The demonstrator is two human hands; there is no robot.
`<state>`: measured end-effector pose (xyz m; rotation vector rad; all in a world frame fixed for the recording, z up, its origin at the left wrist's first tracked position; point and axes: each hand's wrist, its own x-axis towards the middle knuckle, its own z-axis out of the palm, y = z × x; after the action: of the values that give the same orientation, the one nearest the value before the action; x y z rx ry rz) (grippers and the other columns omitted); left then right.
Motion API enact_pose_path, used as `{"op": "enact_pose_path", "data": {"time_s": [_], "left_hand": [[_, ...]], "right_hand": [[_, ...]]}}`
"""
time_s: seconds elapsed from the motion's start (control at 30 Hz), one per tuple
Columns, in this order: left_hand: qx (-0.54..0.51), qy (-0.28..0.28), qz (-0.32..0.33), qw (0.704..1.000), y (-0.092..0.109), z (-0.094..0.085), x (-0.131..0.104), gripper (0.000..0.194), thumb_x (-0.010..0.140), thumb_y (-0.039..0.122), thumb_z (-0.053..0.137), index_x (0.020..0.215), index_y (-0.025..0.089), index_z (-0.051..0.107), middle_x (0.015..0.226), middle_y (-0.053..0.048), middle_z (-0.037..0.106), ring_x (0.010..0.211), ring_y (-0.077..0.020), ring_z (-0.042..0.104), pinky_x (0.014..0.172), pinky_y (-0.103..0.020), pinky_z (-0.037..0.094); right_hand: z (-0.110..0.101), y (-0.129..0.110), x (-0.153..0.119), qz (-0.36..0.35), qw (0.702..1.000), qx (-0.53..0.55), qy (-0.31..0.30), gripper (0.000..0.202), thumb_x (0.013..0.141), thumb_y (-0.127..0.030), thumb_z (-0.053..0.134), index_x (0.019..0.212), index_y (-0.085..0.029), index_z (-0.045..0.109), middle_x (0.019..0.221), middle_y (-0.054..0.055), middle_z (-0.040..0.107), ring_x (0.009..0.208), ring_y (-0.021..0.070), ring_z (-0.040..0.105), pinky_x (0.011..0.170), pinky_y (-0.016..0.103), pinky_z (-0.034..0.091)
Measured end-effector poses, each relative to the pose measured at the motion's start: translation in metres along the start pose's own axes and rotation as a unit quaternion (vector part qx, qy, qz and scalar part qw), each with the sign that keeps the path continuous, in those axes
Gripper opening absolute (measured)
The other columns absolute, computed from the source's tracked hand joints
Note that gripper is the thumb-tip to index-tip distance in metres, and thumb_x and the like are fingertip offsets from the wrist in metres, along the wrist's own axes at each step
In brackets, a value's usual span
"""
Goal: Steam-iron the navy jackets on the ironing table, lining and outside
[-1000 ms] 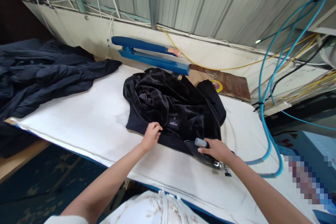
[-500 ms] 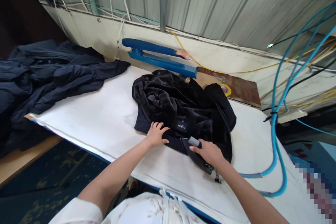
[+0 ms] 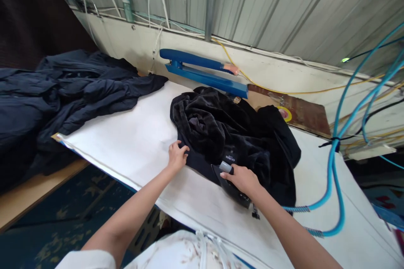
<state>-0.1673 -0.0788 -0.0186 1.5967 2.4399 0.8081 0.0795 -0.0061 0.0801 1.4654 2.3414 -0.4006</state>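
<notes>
A black garment [image 3: 217, 122] with a plush lining and a GUESS label lies bunched on the white padded table [image 3: 139, 134]. At the left end of its smooth front band, my left hand [image 3: 177, 156] has its fingers curled over the corner, gripping it. My right hand [image 3: 244, 180] is closed round the handle of a dark steam iron [image 3: 225, 185], which has a grey grip end. The pointed tip of the iron rests on the band, just below the label. Part of the iron is hidden beneath my right hand and forearm.
Dark navy jackets [image 3: 94, 88] are heaped at the left. A blue sleeve-pressing arm [image 3: 202, 71] stands along the back. Behind, on a brown board [image 3: 303, 113], sits a yellow tape roll [image 3: 284, 113]. Blue hoses [image 3: 331, 176] loop down at the right to the iron.
My left hand has slid left along the band to its corner, its fingers going from spread flat to curled. The iron has moved slightly left along the band. The view has shifted a little.
</notes>
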Motion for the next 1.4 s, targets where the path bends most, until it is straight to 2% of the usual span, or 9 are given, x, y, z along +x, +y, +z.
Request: {"op": "enact_pose_path", "data": {"time_s": [0.13,0.27,0.43,0.6,0.73,0.9,1.1,1.27,1.4], "left_hand": [[-0.046,-0.071,-0.106,0.991,-0.023,-0.008,0.031,0.027,0.066,0.015,0.057,0.091,0.024,0.063,0.108,-0.007,0.048,0.107,-0.0249,0.043,0.091,-0.039,0.034],[-0.132,-0.165,-0.052,0.976,-0.032,-0.011,0.057,0.042,0.058,-0.001,0.050,0.091,0.022,0.063,0.093,-0.001,0.057,0.092,-0.0157,0.053,0.085,-0.026,0.041],[-0.172,-0.146,0.046,0.973,-0.044,-0.003,0.066,0.050,0.058,-0.002,0.046,0.101,0.019,0.060,0.102,-0.003,0.055,0.098,-0.0150,0.051,0.091,-0.027,0.040],[-0.159,-0.183,0.070,0.968,-0.058,0.003,0.068,0.063,0.059,0.002,0.051,0.121,0.015,0.047,0.128,-0.009,0.040,0.121,-0.0205,0.034,0.103,-0.033,0.027],[-0.151,-0.188,0.101,0.965,-0.062,0.001,0.067,0.072,0.062,0.004,0.050,0.131,0.019,0.033,0.133,-0.008,0.034,0.125,-0.0186,0.029,0.105,-0.035,0.024],[-0.150,-0.192,0.079,0.967,-0.063,0.001,0.068,0.077,0.062,0.005,0.051,0.134,0.019,0.027,0.138,-0.009,0.027,0.128,-0.0205,0.023,0.105,-0.036,0.023],[-0.162,-0.198,0.138,0.957,-0.066,0.000,0.078,0.077,0.061,0.003,0.050,0.133,0.020,0.029,0.132,-0.008,0.035,0.124,-0.0195,0.030,0.103,-0.035,0.027],[-0.190,-0.226,0.123,0.948,-0.067,-0.004,0.087,0.076,0.058,0.003,0.054,0.130,0.018,0.036,0.124,-0.008,0.040,0.113,-0.0199,0.040,0.094,-0.033,0.037],[-0.180,-0.260,0.129,0.940,-0.066,-0.010,0.099,0.072,0.059,0.004,0.053,0.128,0.019,0.038,0.116,-0.006,0.044,0.094,-0.0147,0.051,0.084,-0.028,0.043]], "right_hand": [[-0.007,-0.023,0.011,-0.011,1.000,0.007,-0.016,0.052,0.069,-0.066,0.040,0.090,-0.023,0.059,0.094,0.009,0.063,0.086,0.0266,0.058,0.066,0.033,0.041],[-0.009,-0.043,0.016,-0.015,1.000,0.007,-0.024,0.053,0.069,-0.067,0.040,0.090,-0.023,0.059,0.094,0.008,0.063,0.086,0.0260,0.058,0.065,0.033,0.041],[-0.004,-0.055,0.015,-0.019,1.000,-0.006,-0.017,0.052,0.069,-0.067,0.040,0.087,-0.022,0.059,0.089,0.008,0.064,0.083,0.0267,0.059,0.064,0.033,0.041],[0.003,-0.060,0.010,0.005,1.000,-0.001,-0.012,0.055,0.070,-0.068,0.038,0.093,-0.022,0.058,0.090,0.008,0.063,0.084,0.0256,0.059,0.064,0.032,0.041],[0.002,-0.067,0.012,0.044,0.999,0.015,-0.001,0.057,0.071,-0.069,0.035,0.096,-0.023,0.056,0.091,0.009,0.063,0.085,0.0259,0.059,0.066,0.033,0.041],[-0.004,-0.080,0.019,0.077,0.996,0.038,-0.003,0.057,0.069,-0.069,0.035,0.094,-0.022,0.057,0.094,0.009,0.062,0.086,0.0270,0.058,0.065,0.033,0.041],[-0.009,-0.096,0.033,0.073,0.996,0.055,-0.007,0.056,0.067,-0.070,0.039,0.091,-0.022,0.058,0.096,0.009,0.062,0.089,0.0271,0.057,0.066,0.033,0.040],[-0.011,-0.109,0.044,0.066,0.996,0.064,-0.006,0.056,0.066,-0.069,0.041,0.091,-0.023,0.060,0.095,0.008,0.063,0.088,0.0271,0.057,0.067,0.034,0.041],[-0.015,-0.120,0.052,0.058,0.996,0.067,-0.010,0.057,0.065,-0.070,0.042,0.091,-0.023,0.060,0.095,0.008,0.063,0.088,0.0270,0.058,0.067,0.034,0.042]]}}
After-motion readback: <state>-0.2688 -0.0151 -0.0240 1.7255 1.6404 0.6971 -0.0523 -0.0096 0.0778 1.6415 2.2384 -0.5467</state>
